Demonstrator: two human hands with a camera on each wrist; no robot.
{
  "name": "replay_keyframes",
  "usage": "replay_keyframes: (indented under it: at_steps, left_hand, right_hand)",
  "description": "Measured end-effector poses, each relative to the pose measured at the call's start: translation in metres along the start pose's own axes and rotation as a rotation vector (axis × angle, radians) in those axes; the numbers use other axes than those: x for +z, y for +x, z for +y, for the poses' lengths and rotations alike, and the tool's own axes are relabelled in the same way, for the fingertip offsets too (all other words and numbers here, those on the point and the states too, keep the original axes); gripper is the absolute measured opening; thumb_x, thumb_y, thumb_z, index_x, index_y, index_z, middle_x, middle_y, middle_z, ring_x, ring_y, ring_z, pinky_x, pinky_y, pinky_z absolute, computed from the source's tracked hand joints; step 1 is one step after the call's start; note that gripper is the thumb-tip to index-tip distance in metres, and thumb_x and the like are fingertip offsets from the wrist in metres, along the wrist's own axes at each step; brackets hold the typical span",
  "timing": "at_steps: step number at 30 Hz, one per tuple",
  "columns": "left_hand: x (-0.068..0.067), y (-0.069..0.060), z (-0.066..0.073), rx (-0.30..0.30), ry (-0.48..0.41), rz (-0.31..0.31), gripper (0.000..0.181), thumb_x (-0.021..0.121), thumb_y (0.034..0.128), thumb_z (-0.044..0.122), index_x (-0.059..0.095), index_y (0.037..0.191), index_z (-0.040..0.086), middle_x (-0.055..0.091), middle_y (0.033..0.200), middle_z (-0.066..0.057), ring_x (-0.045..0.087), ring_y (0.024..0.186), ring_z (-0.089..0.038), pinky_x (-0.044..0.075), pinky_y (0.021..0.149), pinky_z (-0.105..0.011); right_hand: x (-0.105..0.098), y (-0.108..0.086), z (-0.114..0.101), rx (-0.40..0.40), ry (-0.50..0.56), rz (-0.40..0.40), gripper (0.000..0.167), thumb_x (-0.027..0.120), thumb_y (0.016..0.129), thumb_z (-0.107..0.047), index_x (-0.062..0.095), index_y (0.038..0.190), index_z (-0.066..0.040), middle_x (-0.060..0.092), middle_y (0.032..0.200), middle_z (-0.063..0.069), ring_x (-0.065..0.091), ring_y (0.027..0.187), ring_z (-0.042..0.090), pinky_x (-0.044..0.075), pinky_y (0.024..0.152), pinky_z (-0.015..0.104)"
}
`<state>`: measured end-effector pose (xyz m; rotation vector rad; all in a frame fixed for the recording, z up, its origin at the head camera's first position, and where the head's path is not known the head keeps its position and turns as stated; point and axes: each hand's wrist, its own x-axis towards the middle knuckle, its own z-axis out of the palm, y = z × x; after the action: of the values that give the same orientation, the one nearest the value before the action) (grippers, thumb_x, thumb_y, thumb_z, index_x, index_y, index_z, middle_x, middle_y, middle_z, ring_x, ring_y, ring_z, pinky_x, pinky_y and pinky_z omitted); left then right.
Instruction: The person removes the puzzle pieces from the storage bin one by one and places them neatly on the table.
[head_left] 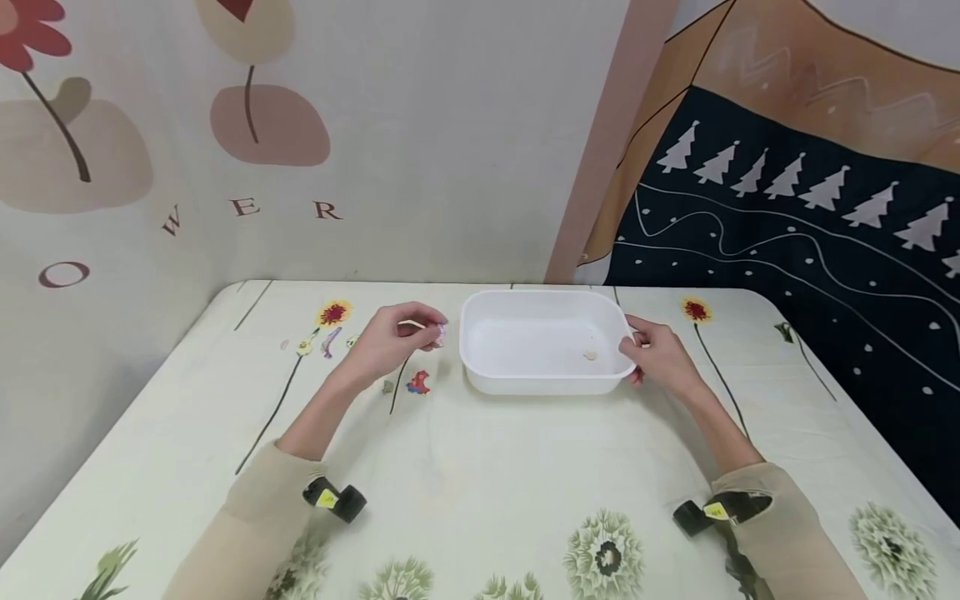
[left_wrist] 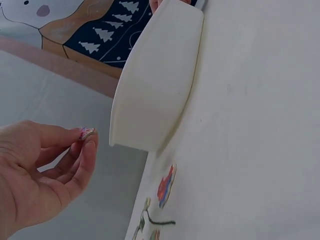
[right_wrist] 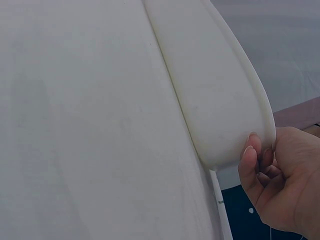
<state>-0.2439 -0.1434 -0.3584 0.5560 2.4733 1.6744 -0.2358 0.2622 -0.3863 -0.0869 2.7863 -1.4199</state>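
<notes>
My left hand pinches a small pink-and-purple flat piece between thumb and fingertips, just left of the white plastic tub and a little apart from it. The tub's right end is held by my right hand, with the thumb over the rim and fingers curled beneath it, as the right wrist view shows. Inside the tub lies one small beige piece. On the cloth below my left hand is a red-and-blue piece, beside a small greenish piece.
Farther left on the flower-printed tablecloth lie a purple curved piece, a yellow-green piece and a pale pink piece. A printed curtain hangs behind the table, and a dark tree-patterned cloth hangs at the right.
</notes>
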Motion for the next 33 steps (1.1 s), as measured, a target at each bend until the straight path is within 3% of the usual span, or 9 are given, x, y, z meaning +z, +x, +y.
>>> replay_keyframes:
  at_steps: [4,12,18,24,33]
  left_hand:
    - [-0.014,-0.011,-0.01,-0.055,0.024,0.0,0.027,0.066,0.0983,0.009,0.065,0.122,-0.003,0.069,0.11,-0.016,0.065,0.101,-0.042,0.052,0.092,-0.05]
    - [-0.04,-0.032,-0.027,-0.15,0.077,0.017,0.029,0.067,0.0973,0.007,0.063,0.122,-0.006,0.068,0.107,-0.017,0.068,0.097,-0.03,0.056,0.086,-0.037]
    - [-0.054,-0.046,-0.038,-0.217,0.174,0.009,0.029,0.071,0.095,0.011,0.066,0.119,-0.005,0.069,0.103,-0.013,0.065,0.09,-0.021,0.054,0.075,-0.029]
    - [-0.063,-0.053,-0.047,-0.261,0.206,-0.042,0.025,0.075,0.0919,0.011,0.068,0.112,-0.003,0.067,0.094,-0.011,0.062,0.078,-0.02,0.051,0.069,-0.028]
    - [-0.066,-0.056,-0.048,-0.282,0.224,-0.067,0.019,0.073,0.0923,0.009,0.069,0.107,-0.003,0.068,0.09,-0.011,0.063,0.076,-0.02,0.052,0.068,-0.027]
  right_hand:
    - [0.0,0.0,-0.001,0.007,0.001,-0.001,0.06,0.049,0.095,-0.007,0.035,0.152,0.007,0.058,0.084,0.019,0.059,0.05,0.018,0.053,0.05,0.028]
    - [0.001,0.001,0.0,0.004,0.011,-0.004,0.061,0.049,0.094,-0.007,0.035,0.152,0.007,0.059,0.083,0.018,0.059,0.05,0.019,0.054,0.049,0.029]
    - [0.001,0.001,0.001,-0.002,0.012,-0.004,0.061,0.05,0.094,-0.007,0.035,0.151,0.008,0.058,0.082,0.018,0.059,0.05,0.019,0.054,0.049,0.029]
    - [0.0,0.001,0.001,0.0,0.007,-0.001,0.061,0.049,0.094,-0.008,0.036,0.151,0.007,0.058,0.082,0.017,0.059,0.05,0.019,0.054,0.05,0.029]
    - [0.0,0.001,0.002,0.0,0.01,0.001,0.06,0.05,0.095,-0.008,0.036,0.152,0.007,0.058,0.081,0.017,0.059,0.05,0.019,0.054,0.05,0.028]
